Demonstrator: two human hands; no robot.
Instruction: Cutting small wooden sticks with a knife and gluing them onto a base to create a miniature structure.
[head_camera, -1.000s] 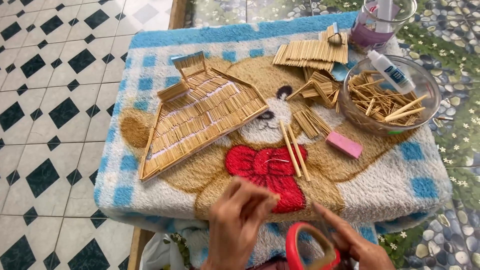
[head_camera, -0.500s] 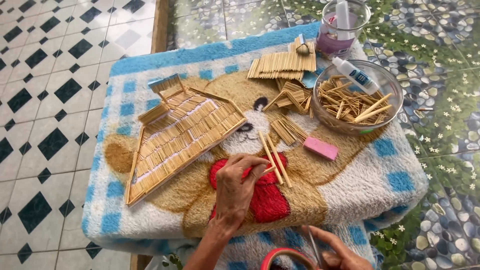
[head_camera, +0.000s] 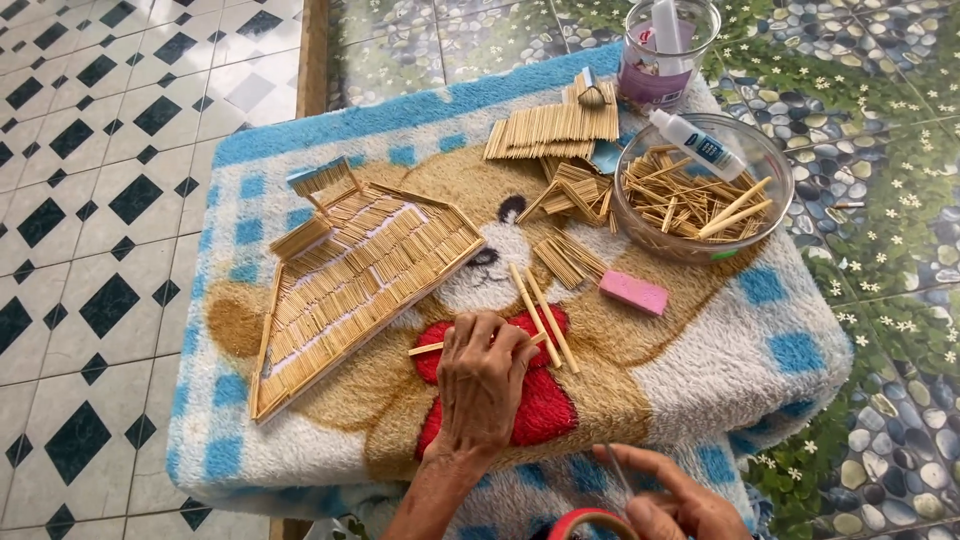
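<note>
**Left hand comes down on a stick over the red bow**

The left hand (head_camera: 487, 385) now rests on the fluffy blue-and-white blanket with a bear picture (head_camera: 700, 350) that covers the worktop; a second ago it was raised near the blanket's front edge, and half a second ago it was moving in over the red bow. Its fingers are curled down around a thin pale wooden stick (head_camera: 428, 348), which lies crosswise on the bow, one end poking out to the left of the hand. The grip looks like a light pinch, though the fingertips hide the exact contact. Two more loose sticks (head_camera: 535, 305) lie just beside the hand, on its far side.

The right hand (head_camera: 675, 500) is low at the front edge, loosely closed on a slim grey tool (head_camera: 618, 468), next to a red tape ring (head_camera: 580, 522). It has slid further out of view than it was a second ago.

The flat roof-shaped panel of glued sticks (head_camera: 350, 290) lies to the left, apart from the hand and unmoved. Behind are a clear glass bowl of sticks (head_camera: 775, 190) with a white glue bottle (head_camera: 700, 145) across it, a pink rectangular eraser-like block (head_camera: 633, 292) and a glass jar (head_camera: 665, 45)

So the change is a reach finished: a single stick is now under the left hand
</note>
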